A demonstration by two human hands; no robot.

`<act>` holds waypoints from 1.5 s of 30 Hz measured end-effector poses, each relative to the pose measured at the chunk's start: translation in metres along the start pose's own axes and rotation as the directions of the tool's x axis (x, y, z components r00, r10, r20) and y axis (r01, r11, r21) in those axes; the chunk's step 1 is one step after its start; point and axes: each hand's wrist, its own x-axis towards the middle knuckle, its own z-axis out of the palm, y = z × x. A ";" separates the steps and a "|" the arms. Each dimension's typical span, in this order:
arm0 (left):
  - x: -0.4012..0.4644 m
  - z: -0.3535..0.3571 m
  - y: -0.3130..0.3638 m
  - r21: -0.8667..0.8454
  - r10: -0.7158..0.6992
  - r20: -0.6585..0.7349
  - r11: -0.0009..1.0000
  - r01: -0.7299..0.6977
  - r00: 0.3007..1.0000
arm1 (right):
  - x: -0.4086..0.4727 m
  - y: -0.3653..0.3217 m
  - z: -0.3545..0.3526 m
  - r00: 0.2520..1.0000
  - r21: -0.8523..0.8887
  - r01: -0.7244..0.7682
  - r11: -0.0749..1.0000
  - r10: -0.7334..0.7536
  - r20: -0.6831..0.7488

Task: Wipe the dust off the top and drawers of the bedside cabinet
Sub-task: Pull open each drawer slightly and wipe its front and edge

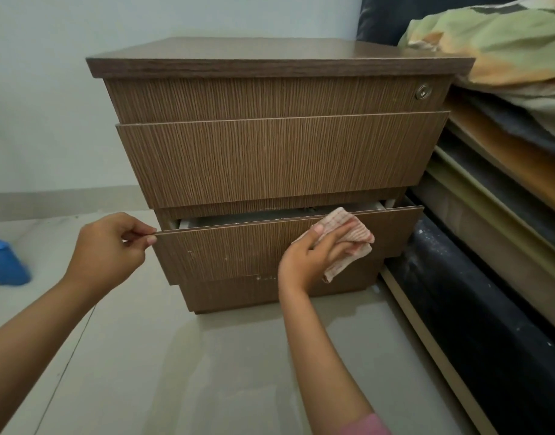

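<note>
A brown wood-grain bedside cabinet (279,158) stands on the floor in front of me, with a dark top (270,54) and three drawer fronts. The bottom drawer (238,246) is pulled out a little, showing a narrow gap above its front. My left hand (113,246) pinches the drawer front's upper left corner. My right hand (314,259) grips a folded pink-and-white checked cloth (348,240) and holds it against the drawer front near its top edge, right of centre. The top drawer carries a round metal lock (422,91) at its right end.
A bed frame with stacked mattresses (489,246) and a green-orange blanket (496,36) crowds the cabinet's right side. A blue object (4,262) lies on the glossy tiled floor (175,356) at far left. A pale wall (50,105) stands behind.
</note>
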 end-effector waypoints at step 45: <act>0.005 -0.006 -0.003 -0.032 0.012 0.074 0.999 -0.010 0.997 | -0.124 0.000 0.057 0.986 0.083 0.012 0.996 -0.025 0.163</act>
